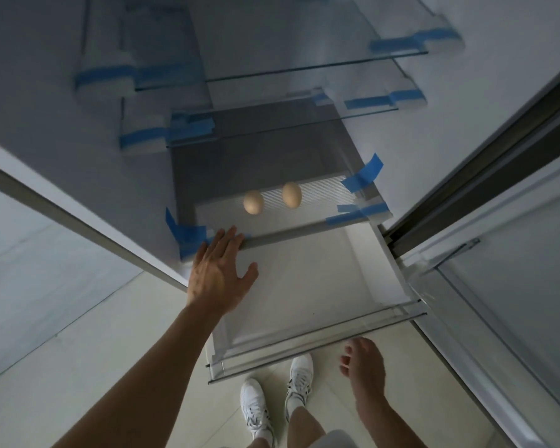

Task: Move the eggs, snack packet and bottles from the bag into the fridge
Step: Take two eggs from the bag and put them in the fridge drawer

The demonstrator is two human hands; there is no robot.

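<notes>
**While two eggs [253,202] lay on the fridge [78,92] shelf [304,232], both hands held nothing**

Where the shelf's front rim met its left corner, the left hand [219,273] was stretched out flat, fingers straight and spread, thumb out to the side, nothing in its grasp. Its fingertips overlapped the rim's left end; actual contact could not be told. The eggs lay beyond the fingertips, farther back on the glass and a little to the right, clear of the hand. They sat side by side, near each other but not touching, with the right-hand egg [292,194] slightly deeper in.

The right hand [364,363] hung low on the right, just below the front of the clear drawer [304,347], fingers loosely curled, empty, well apart from the eggs. The drawer sat under the shelf, pulled out toward the person. Blue tape [362,176] strips marked the shelf corners and the higher glass shelves. White shoes [256,412] stood on the pale tiled floor [110,334] beneath the drawer front. The fridge door [498,270] stood open on the right.
</notes>
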